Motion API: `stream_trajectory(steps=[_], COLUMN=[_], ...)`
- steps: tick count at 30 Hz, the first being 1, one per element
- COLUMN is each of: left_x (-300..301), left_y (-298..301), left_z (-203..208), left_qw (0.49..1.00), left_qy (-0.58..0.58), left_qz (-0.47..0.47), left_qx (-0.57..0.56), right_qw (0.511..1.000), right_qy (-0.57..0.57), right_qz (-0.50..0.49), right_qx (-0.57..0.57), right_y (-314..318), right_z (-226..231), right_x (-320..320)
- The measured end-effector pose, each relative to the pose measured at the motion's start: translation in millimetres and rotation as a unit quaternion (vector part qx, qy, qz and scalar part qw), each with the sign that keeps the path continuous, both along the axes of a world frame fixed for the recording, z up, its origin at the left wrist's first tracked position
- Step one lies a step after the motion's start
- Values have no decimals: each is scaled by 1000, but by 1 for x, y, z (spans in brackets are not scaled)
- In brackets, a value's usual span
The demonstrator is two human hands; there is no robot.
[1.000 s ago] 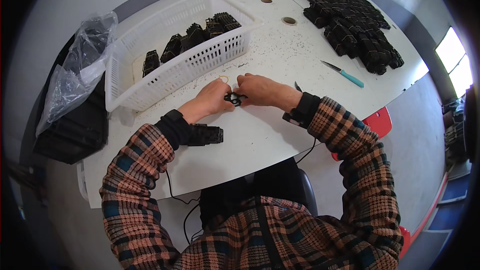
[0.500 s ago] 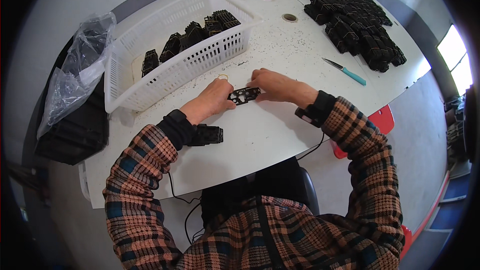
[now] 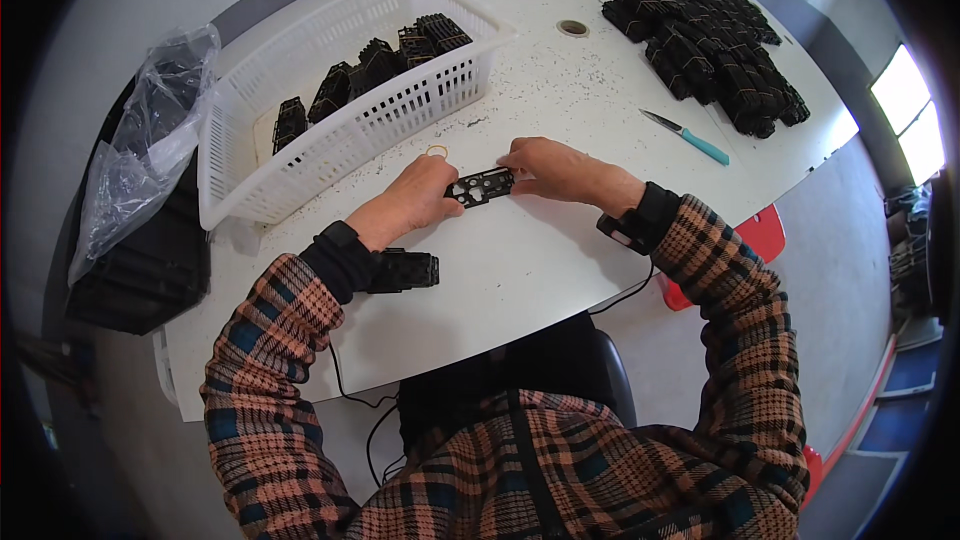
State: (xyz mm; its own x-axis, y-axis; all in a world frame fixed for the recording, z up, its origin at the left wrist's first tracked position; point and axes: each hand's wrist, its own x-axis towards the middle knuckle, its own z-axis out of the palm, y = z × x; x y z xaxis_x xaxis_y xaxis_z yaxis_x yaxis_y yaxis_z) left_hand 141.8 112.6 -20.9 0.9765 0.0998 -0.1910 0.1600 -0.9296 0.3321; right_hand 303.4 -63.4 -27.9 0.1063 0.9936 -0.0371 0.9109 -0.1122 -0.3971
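Observation:
Between my hands, just above the white table, is a flat black plastic part with round and cross-shaped holes. My left hand pinches its left end. My right hand grips the right end between thumb and fingers. A thin yellow rubber band shows just beyond my left hand; I cannot tell whether it touches the fingers. Beside my left wrist lies a small stack of similar black parts, partly covered by the cuff.
A white slotted basket holds several black bundles at the far left. Banded black bundles are piled at the far right. A knife with a teal handle lies right of my right hand. A black crate with clear plastic stands left.
The black part between my hands has tilted a little, showing more of its holed face. My right fingers have shifted slightly along its end. The whole view has moved slightly.

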Motion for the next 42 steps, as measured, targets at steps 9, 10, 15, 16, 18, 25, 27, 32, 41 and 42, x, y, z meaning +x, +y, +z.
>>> stream_trajectory(steps=[9,10,15,16,18,25,27,32,41,42], left_x=[-5,-5,-4,-5,-7,-9,-9,-8,-7,-6], left_y=[0,-1,-1,-1,0,0,0,0,2,2], left_z=[-5,-4,-1,-2,-3,-5,-6,-7,-6,-6], left_qw=[993,993,998,997,993,990,990,991,993,994], left_qy=[-113,-110,-40,-52,-76,-92,-95,-80,-87,-86], left_qz=[-32,-31,-18,-22,-31,-36,-36,-36,-34,-32], left_qx=[16,24,50,60,82,96,99,99,72,61], right_qw=[998,998,996,995,996,996,995,996,998,998], right_qy=[45,46,54,58,54,31,23,5,9,13], right_qz=[10,5,-5,-5,-5,-2,-1,5,-7,-7], right_qx=[36,38,65,77,78,88,92,92,60,54], right_y=[0,0,-2,-3,-4,-5,-4,-5,-1,0], right_z=[-8,-8,-7,-7,-7,-10,-12,-10,-2,-1], right_x=[8,8,5,4,3,0,0,-2,-5,-5])
